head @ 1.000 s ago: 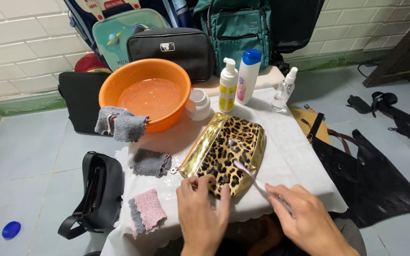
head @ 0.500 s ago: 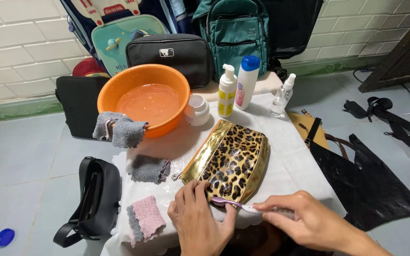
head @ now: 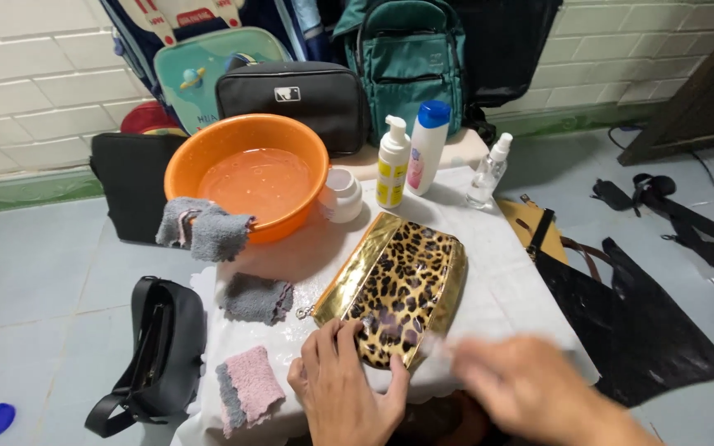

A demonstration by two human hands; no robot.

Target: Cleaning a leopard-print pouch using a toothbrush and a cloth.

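Leopard pouch (head: 398, 291) w/ gold trim lies centre frame on white-covered table (head: 514, 289), zip pull toward lower left. L hand (head: 345, 392), bottom centre, flat w/ fingers spread, pressing pouch's near edge; not clenched. R hand (head: 530, 388), lower right, motion-blurred just beside pouch; grip cannot be told.

Upper centre: white pump bottle (head: 392, 163) w/ yellow label, white bottle (head: 427, 147) w/ blue cap and pink label, clear spray bottle (head: 487, 172) to their right. Orange basin (head: 247, 173) w/ water upper left, grey cloth (head: 204, 230) on rim. Pink cloth (head: 245, 386) lower left.
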